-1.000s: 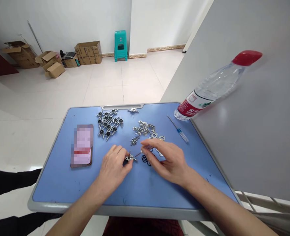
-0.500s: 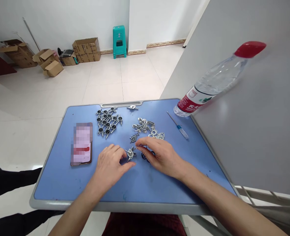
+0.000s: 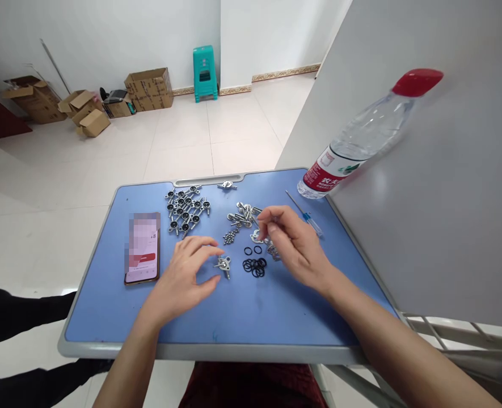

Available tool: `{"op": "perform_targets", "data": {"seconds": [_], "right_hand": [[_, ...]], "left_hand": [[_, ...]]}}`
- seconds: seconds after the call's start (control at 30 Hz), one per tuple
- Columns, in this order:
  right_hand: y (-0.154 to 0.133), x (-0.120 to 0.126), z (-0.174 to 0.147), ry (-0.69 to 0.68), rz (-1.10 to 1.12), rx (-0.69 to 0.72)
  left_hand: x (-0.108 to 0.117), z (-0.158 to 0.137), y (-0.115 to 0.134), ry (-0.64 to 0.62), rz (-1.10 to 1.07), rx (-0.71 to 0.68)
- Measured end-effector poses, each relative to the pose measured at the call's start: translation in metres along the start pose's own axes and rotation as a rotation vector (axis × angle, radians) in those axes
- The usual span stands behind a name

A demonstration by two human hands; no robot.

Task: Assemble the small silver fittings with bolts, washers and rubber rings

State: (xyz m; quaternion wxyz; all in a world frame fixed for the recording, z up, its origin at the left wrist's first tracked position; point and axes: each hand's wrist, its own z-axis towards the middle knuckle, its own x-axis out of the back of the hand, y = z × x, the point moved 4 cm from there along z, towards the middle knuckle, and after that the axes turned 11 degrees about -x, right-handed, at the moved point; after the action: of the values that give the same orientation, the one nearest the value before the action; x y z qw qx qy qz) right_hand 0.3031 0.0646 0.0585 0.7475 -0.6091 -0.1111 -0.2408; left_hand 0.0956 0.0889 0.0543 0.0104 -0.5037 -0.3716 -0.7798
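Just left of the black rings (image 3: 254, 266), one metal fitting (image 3: 225, 264) lies on the blue table (image 3: 251, 323), a little outside the tips of the left hand (image 3: 182, 277), whose thumb and fingers are wide and empty — its thin pin points toward their gap. Beyond the rings, to the right, the right hand (image 3: 293, 241) has its fingertips narrow, and I cannot tell if they hold something small. Farther that way is the clear bottle (image 3: 361, 133), while far behind the rings, leftward, are open cardboard boxes (image 3: 149, 90) — their contents are mostly unclear.
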Motion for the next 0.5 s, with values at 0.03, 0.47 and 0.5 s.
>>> {"op": "perform_targets", "data": {"seconds": [0.03,0.47,0.5], "right_hand": [[0.002,0.002,0.002,-0.005,-0.026,-0.029],[0.031,-0.030,0.016,-0.186,-0.599,0.049],[0.031,-0.031,0.017,-0.177,-0.625,0.050]], "left_hand": [[-0.004,0.002,0.001,-0.044,0.019,-0.030],[-0.019,0.008,-0.003,-0.112,0.156,-0.072],[-0.019,0.008,-0.003,-0.114,0.160,-0.063]]}}
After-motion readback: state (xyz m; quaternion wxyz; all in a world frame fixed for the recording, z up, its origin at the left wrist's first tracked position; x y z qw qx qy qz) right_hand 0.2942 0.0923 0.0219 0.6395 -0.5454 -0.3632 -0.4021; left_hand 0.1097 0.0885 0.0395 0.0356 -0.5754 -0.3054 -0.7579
